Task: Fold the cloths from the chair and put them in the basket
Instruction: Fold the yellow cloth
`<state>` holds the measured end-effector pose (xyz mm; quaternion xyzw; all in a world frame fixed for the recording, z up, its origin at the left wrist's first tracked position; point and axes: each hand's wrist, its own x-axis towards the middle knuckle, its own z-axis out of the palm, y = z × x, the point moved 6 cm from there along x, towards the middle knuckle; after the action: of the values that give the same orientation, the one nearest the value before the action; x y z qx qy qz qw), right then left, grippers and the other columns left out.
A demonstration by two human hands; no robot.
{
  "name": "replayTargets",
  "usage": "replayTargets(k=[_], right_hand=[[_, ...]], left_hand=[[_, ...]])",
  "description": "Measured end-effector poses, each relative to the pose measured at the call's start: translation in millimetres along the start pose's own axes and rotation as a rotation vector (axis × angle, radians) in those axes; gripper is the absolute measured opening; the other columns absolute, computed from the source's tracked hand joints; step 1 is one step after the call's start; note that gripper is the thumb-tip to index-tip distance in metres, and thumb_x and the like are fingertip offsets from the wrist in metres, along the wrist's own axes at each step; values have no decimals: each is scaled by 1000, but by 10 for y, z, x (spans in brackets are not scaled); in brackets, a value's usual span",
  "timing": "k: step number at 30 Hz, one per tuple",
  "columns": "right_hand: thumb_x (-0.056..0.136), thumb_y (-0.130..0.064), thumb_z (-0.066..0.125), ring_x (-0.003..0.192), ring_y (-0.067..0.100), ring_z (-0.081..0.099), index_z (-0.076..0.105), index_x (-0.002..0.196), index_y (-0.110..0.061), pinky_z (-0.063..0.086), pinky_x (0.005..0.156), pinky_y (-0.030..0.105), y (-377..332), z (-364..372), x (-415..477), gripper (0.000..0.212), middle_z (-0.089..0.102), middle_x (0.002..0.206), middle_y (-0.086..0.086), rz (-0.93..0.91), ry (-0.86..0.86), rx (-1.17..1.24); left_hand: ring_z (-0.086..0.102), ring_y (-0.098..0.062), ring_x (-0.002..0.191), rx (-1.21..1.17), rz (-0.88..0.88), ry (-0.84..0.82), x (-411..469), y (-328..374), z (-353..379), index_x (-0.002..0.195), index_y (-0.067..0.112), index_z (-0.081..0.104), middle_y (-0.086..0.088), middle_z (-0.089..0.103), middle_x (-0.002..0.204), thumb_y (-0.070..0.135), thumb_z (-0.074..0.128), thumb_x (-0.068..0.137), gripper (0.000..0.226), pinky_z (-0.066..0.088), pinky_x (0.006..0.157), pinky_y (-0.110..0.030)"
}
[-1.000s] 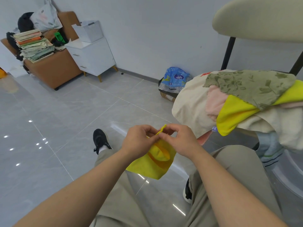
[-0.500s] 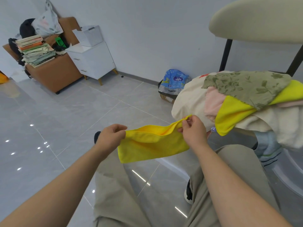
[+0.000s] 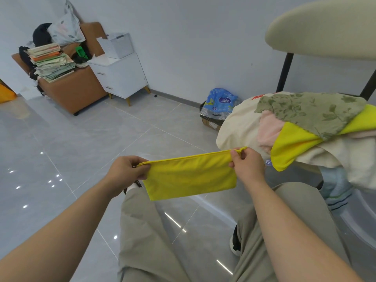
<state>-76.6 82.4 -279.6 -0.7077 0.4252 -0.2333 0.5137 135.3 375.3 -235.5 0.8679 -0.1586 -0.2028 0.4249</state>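
The top corners of a thin, smooth yellow cloth (image 3: 189, 176) are pinched by the curled fingers (image 3: 236, 155) and thumbs of the left hand (image 3: 126, 171) and right hand (image 3: 247, 165). It is held taut as a folded rectangle above the knees. Just beside it, a rumpled heap of cloths (image 3: 305, 112), cream, fluffy pink and leaf-printed green, is piled on the padded chair (image 3: 325, 27).

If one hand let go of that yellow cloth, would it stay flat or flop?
Likely flop: the yellow cloth looks flat only because left hand and right hand pinch its top corners taut. Seems thin, light: lower edge hangs free.
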Motion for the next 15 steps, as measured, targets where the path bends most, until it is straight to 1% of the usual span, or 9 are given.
replayTargets(k=[2, 3, 5, 6, 7, 9, 11, 13, 15], right_hand=[[96, -36, 58, 78, 25, 72, 58, 78, -18, 48, 93, 45, -8, -27, 15, 26, 64, 60, -7, -24, 26, -52], [92, -44, 55, 79, 29, 71, 57, 76, -17, 49, 91, 48, 29, -22, 45, 31, 65, 61, -5, -27, 30, -68], [79, -62, 44, 79, 31, 71, 54, 73, -20, 48, 93, 55, 209, 13, 162, 44, 64, 63, -3, -12, 17, -66], [76, -65, 40, 79, 31, 71, 53, 73, -20, 48, 94, 58, 255, 28, 197, 47, 65, 64, -3, -2, 13, -75], [78, -63, 42, 79, 30, 71, 54, 73, -20, 47, 95, 58, 219, 30, 178, 44, 65, 64, -5, -1, 3, -87], [87, -42, 57, 80, 28, 72, 57, 76, -18, 50, 93, 51, 100, 25, 103, 27, 67, 64, -7, 0, -36, -85], [85, -22, 69, 83, 27, 70, 62, 82, -19, 54, 85, 43, 34, 47, 56, 9, 70, 74, -1, 13, -95, -71], [77, -19, 79, 81, 24, 66, 64, 88, -20, 54, 74, 37, 10, 75, 31, 18, 67, 79, -1, -12, -163, -100], [78, -23, 80, 77, 22, 62, 66, 87, -18, 46, 67, 30, -7, 80, 30, 18, 65, 76, -1, -63, -183, -181]], left_hand=[[69, -25, 74, -70, -13, -25, 4, 1, 15, 92, 11, 75, -15, 69, 89, 10, 72, 89, 5, 62, 78, -38], [68, -25, 73, -102, -22, -34, -3, 7, 24, 92, 10, 75, -15, 67, 88, 11, 72, 89, 4, 62, 74, -34], [66, -25, 72, -148, -37, -40, -8, -5, 35, 92, 8, 74, -14, 66, 86, 13, 72, 89, 6, 62, 68, -29], [65, -25, 72, -160, -39, -37, -9, -15, 33, 92, 8, 74, -13, 66, 85, 14, 72, 89, 7, 62, 67, -29], [64, -25, 72, -167, -39, -29, -11, -22, 31, 92, 8, 74, -12, 66, 85, 15, 72, 89, 8, 61, 66, -30], [63, -24, 70, -186, -39, -5, -16, -33, 21, 92, 8, 73, -9, 67, 80, 16, 72, 89, 8, 61, 62, -30], [63, -18, 63, -191, -26, 15, -16, -40, 2, 90, 8, 72, -2, 68, 70, 16, 71, 90, 8, 59, 57, -28], [61, -15, 56, -164, -15, 40, -2, -64, -44, 90, 7, 73, 0, 68, 65, 18, 73, 88, 12, 56, 56, -29], [60, -17, 58, -153, -13, 52, 11, -84, -95, 90, 4, 73, -6, 68, 70, 19, 75, 86, 15, 55, 62, -32]])
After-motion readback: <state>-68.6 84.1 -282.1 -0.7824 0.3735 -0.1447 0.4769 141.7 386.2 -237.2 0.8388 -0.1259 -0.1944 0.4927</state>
